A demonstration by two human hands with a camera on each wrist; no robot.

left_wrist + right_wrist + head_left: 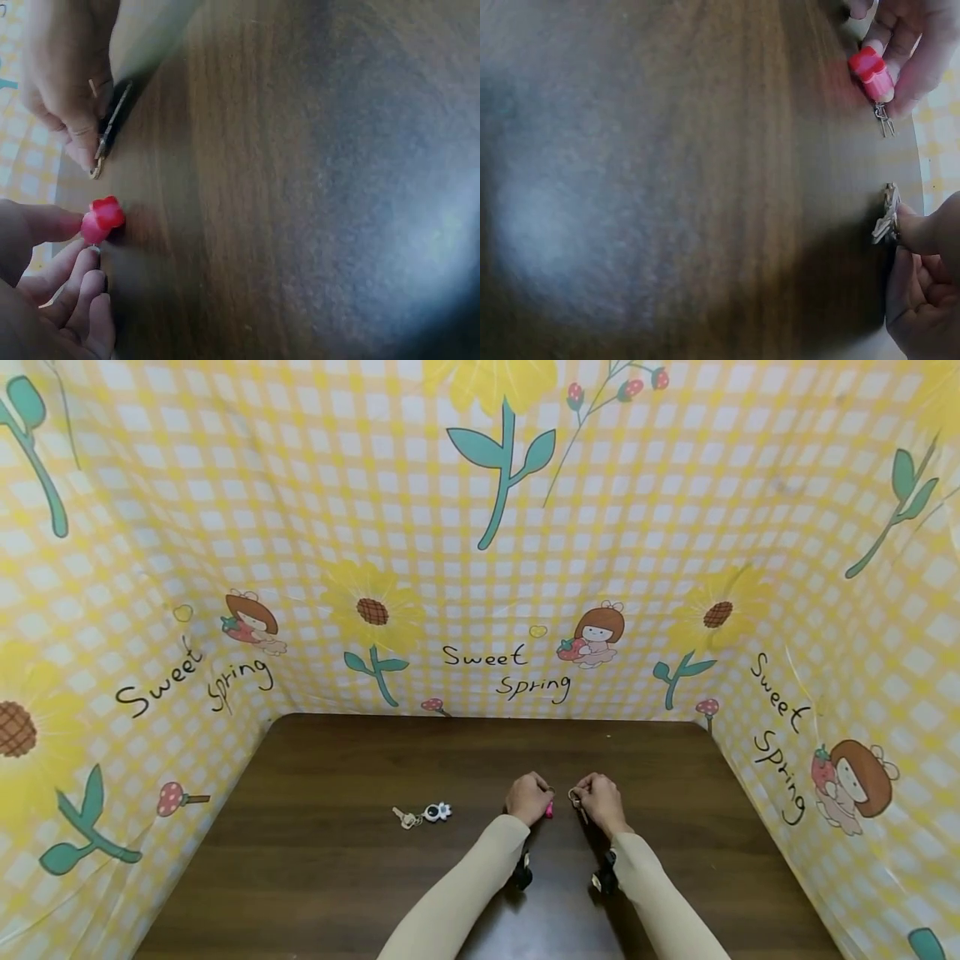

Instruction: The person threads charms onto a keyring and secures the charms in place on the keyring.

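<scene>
- Left hand (528, 797): grasping, thumb and fingers pinching the pink charm (105, 216).
- Charm sits right at those fingertips; its red, petal-shaped end sticks out of the pinch toward the person's side.
- Short metal chain (884, 120) comes off the charm's other end, past the left fingertips, running toward the other grip.
- Right hand (600, 797): grasping too, thumb and fingers pinching a small metal bunch (887, 217). Looks like key hardware; too blurred to count pieces.
- Metal ring (573, 795) is at the right fingertips, on the side facing the left hand. A slim metal piece (114, 112) runs from there back toward the person.
- Grips are near each other, gap between; chain and metal bunch aren't touching.
- Can't tell whether charm or metal bunch touches the table (337, 877).
- Left of the left grip, well apart from it: loose keys (407, 817) flat on the table, linked to a white charm (438, 812) with a dark round spot. White charm is the end nearer the grip.
</scene>
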